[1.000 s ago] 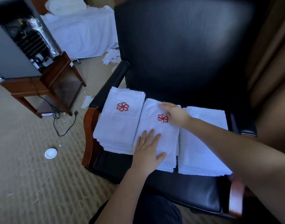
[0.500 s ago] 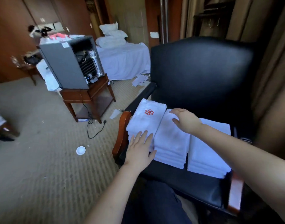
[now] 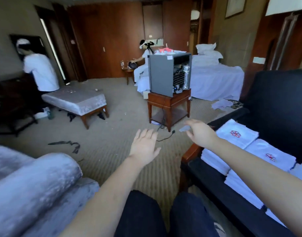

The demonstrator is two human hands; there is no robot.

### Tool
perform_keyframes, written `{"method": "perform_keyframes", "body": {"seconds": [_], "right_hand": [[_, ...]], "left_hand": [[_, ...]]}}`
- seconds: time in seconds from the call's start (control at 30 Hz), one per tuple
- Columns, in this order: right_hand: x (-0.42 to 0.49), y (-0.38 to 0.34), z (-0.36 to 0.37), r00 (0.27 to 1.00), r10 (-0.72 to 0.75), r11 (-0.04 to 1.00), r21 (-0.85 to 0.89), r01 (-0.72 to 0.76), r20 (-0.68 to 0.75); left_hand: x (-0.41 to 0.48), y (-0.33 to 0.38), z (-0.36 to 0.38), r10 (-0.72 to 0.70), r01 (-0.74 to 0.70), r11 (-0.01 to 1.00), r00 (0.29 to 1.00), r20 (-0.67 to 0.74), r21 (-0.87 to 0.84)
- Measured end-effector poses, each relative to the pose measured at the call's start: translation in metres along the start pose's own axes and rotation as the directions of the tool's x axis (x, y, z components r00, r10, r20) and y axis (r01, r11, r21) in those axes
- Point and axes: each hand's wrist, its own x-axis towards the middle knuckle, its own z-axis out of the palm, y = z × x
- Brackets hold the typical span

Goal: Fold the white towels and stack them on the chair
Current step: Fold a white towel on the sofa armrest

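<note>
I am seeing the left hand (image 3: 144, 147) and the right hand (image 3: 200, 134) hanging apart over the carpet (image 3: 112, 139) — fingers loose, holding nothing. The white towels (image 3: 236, 134) are lying folded in stacks on the chair (image 3: 280, 100), just right of the right hand.

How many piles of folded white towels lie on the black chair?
3, side by side on the chair seat: the far pile with a red emblem, the middle pile with another, the near pile partly hidden behind the right arm.
</note>
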Motion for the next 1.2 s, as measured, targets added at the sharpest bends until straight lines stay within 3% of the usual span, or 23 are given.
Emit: {"method": "perform_keyframes", "body": {"seconds": [0.27, 0.57, 0.8, 0.9, 1.0, 1.1, 1.2], "right_hand": [[0.052, -0.162, 0.064, 0.943, -0.308, 0.949, 0.111, 0.295, 0.123], [0.049, -0.32, 0.11, 0.756, -0.638, 0.759, 0.28, 0.588, 0.144], [0.039, -0.421, 0.119, 0.569, -0.812, 0.575, 0.355, 0.737, 0.132], [0.029, -0.459, 0.128, 0.489, -0.863, 0.498, 0.383, 0.778, 0.129], [0.018, -0.494, 0.147, 0.41, -0.903, 0.425, 0.418, 0.803, 0.13], [0.01, -0.528, 0.171, 0.366, -0.928, 0.356, 0.476, 0.804, 0.075], [0.0, -0.568, 0.188, 0.37, -0.927, 0.265, 0.579, 0.771, -0.067]], "left_hand": [[-0.111, -0.13, -0.029, -0.359, 0.347, 0.922, 0.932, 0.044, 0.172], [-0.266, -0.195, -0.065, -0.695, 0.659, 0.679, 0.719, -0.006, 0.325], [-0.355, -0.21, -0.089, -0.853, 0.809, 0.48, 0.521, -0.037, 0.338], [-0.385, -0.218, -0.099, -0.878, 0.854, 0.409, 0.464, -0.116, 0.321], [-0.416, -0.23, -0.1, -0.92, 0.901, 0.293, 0.356, -0.162, 0.32], [-0.441, -0.241, -0.107, -0.946, 0.948, 0.215, 0.262, -0.193, 0.233], [-0.468, -0.259, -0.121, -0.951, 0.963, 0.159, 0.209, -0.229, 0.219]]}}
